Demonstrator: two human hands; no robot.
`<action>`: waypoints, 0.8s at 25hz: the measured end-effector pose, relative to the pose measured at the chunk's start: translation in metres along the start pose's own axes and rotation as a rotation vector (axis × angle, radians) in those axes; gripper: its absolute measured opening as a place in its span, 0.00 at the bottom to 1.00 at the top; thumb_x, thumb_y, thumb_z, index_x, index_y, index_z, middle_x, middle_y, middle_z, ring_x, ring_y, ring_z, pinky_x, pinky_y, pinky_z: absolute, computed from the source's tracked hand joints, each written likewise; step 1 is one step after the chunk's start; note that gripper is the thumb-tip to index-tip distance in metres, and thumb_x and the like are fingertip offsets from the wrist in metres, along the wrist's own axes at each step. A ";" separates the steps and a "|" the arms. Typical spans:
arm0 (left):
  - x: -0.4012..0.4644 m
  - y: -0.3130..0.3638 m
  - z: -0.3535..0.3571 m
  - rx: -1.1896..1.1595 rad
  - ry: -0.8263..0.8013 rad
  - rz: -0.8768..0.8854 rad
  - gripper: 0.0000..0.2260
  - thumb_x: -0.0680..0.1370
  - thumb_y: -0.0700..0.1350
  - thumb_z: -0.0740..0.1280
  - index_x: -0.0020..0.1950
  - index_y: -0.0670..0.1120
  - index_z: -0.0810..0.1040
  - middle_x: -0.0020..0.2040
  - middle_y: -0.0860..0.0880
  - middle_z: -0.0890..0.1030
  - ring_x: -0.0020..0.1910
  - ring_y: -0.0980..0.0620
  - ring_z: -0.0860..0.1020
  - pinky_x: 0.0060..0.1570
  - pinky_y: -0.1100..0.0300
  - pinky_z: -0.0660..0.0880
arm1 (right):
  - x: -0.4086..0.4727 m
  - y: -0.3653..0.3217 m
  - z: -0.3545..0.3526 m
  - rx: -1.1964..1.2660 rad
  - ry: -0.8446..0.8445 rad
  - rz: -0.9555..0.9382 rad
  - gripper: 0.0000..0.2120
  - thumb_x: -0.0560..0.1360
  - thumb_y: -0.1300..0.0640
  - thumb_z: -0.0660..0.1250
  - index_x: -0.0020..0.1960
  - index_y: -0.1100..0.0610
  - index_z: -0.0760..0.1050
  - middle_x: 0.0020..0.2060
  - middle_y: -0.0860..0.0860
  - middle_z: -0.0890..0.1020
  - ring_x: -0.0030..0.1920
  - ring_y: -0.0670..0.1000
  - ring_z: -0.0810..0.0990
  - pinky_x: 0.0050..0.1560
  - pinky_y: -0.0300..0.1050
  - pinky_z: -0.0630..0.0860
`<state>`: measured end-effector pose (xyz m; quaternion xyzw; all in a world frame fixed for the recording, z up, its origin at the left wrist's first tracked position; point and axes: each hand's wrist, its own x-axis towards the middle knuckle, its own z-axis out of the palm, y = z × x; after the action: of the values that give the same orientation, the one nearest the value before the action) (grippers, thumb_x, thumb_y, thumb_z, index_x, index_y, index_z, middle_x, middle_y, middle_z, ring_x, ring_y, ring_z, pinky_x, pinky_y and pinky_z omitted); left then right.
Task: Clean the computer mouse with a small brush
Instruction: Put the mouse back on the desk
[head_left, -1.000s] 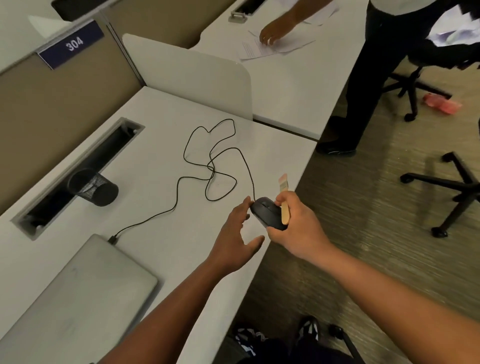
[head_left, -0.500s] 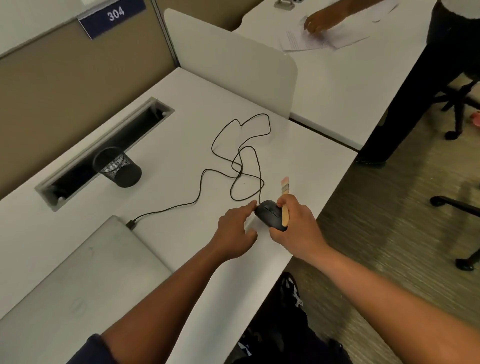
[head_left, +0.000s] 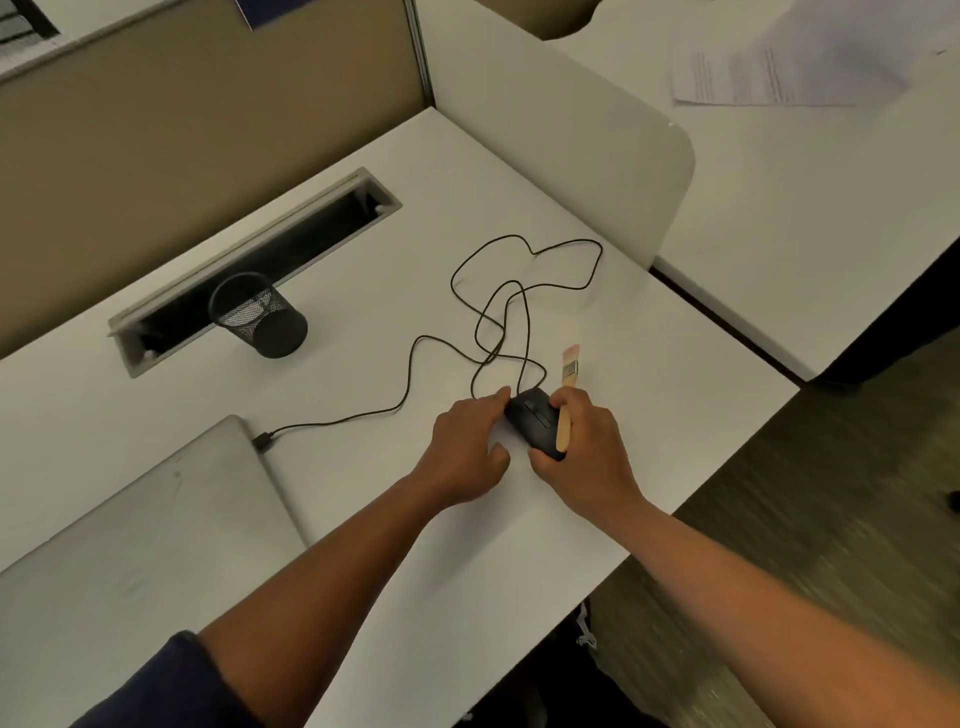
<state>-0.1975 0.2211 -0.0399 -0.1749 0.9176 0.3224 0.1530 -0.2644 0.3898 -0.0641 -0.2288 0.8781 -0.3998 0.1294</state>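
Note:
A black wired computer mouse (head_left: 535, 423) lies on the white desk (head_left: 675, 374) near its right edge. My right hand (head_left: 589, 452) grips the mouse from the right, and the same hand holds a small wooden-handled brush (head_left: 569, 370) against it. The bristles point up and away from me. My left hand (head_left: 462, 447) rests on the desk, its fingertips touching the mouse's left front side. The mouse's black cable (head_left: 524, 317) loops loosely across the desk behind it.
The cable runs to a plug at a closed grey laptop (head_left: 135, 535) at the lower left. A black mesh pen cup (head_left: 260, 317) stands by an open cable slot (head_left: 322, 223). A white divider (head_left: 561, 135) separates a neighbouring desk with papers (head_left: 779, 67). The floor drops off at right.
My right hand has brought the mouse and brush down from beyond the desk edge onto the desk. My left hand has closed in and now touches the mouse. The other person has left the view.

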 end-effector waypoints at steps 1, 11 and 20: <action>0.007 -0.001 -0.001 -0.006 0.009 -0.013 0.34 0.80 0.41 0.67 0.84 0.46 0.58 0.80 0.47 0.67 0.78 0.46 0.65 0.78 0.51 0.58 | 0.008 0.002 0.003 -0.002 -0.007 -0.006 0.30 0.68 0.57 0.80 0.65 0.57 0.71 0.51 0.49 0.77 0.50 0.53 0.73 0.47 0.46 0.72; 0.045 -0.009 -0.011 -0.131 0.163 -0.071 0.35 0.81 0.44 0.67 0.85 0.46 0.55 0.84 0.47 0.59 0.83 0.48 0.58 0.79 0.55 0.56 | 0.044 0.001 0.018 0.023 -0.018 -0.080 0.32 0.67 0.53 0.81 0.66 0.57 0.72 0.55 0.54 0.81 0.53 0.57 0.77 0.49 0.51 0.77; 0.031 -0.009 0.003 -0.194 0.262 -0.014 0.24 0.77 0.47 0.70 0.73 0.46 0.75 0.66 0.49 0.78 0.63 0.52 0.77 0.67 0.53 0.75 | 0.040 0.004 0.013 0.038 -0.053 -0.098 0.32 0.68 0.52 0.80 0.67 0.56 0.71 0.56 0.53 0.81 0.54 0.56 0.77 0.50 0.48 0.76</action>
<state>-0.2214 0.2095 -0.0589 -0.2356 0.8932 0.3827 0.0167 -0.2949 0.3630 -0.0776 -0.2797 0.8544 -0.4159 0.1373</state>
